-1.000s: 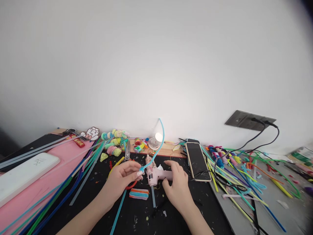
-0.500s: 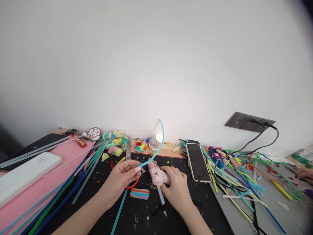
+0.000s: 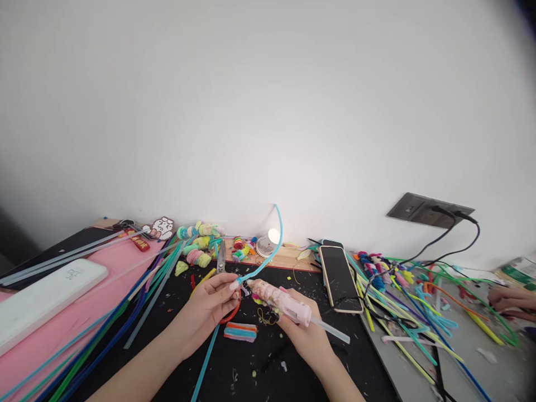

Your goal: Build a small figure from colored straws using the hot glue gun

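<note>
My left hand (image 3: 209,307) pinches a light blue pipe cleaner (image 3: 268,251) near its lower end; the stem curves up toward the wall. My right hand (image 3: 304,329) grips a pink glue gun (image 3: 280,298), its nozzle pointing left at the pinched end of the pipe cleaner. A clear glue stick (image 3: 330,330) sticks out of the gun's back to the right. Both hands hover over a black mat (image 3: 234,368). A small striped pipe-cleaner piece (image 3: 238,331) lies just below the hands.
Long coloured pipe cleaners (image 3: 125,301) lie across a pink mat (image 3: 62,318) at left beside a white case (image 3: 42,293). Scissors (image 3: 220,258), a phone (image 3: 340,269), and tangled pipe cleaners (image 3: 419,307) lie at right. Another person's hand (image 3: 508,298) rests at far right.
My right hand picked the glue gun up off the mat and turned it, bringing the nozzle to the pipe cleaner's end. Another person's hand came into view at the far right.
</note>
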Action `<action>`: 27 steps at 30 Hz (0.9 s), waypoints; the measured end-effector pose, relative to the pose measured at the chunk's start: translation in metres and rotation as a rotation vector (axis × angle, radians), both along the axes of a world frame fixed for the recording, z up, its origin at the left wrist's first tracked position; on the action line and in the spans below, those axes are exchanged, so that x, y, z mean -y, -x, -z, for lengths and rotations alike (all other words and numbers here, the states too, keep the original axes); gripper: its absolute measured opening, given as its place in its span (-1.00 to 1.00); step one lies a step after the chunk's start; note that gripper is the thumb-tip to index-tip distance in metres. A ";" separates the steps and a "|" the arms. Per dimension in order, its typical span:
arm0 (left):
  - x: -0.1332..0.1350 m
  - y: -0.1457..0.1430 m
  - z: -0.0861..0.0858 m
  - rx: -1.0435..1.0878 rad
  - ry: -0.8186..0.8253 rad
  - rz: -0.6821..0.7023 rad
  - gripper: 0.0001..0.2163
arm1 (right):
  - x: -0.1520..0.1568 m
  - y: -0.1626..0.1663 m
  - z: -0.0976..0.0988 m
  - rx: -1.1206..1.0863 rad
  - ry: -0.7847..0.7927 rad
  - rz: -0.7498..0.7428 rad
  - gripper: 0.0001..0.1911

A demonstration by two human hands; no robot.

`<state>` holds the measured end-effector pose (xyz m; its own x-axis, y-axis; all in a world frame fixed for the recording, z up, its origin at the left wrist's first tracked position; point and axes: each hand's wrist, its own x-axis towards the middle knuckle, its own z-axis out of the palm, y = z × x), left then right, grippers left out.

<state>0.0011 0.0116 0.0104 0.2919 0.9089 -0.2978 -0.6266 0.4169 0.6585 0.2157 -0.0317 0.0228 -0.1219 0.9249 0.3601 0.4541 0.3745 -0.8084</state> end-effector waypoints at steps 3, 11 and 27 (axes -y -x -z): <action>0.000 0.000 0.001 -0.007 0.000 -0.014 -0.80 | 0.001 -0.002 0.000 0.005 -0.021 0.007 -0.77; 0.002 -0.001 0.000 -0.024 0.017 0.007 -0.81 | 0.001 0.002 0.000 0.017 0.004 -0.017 -0.78; 0.001 -0.002 0.000 -0.030 0.018 0.044 -0.81 | 0.001 0.003 -0.001 0.017 0.003 -0.010 -0.77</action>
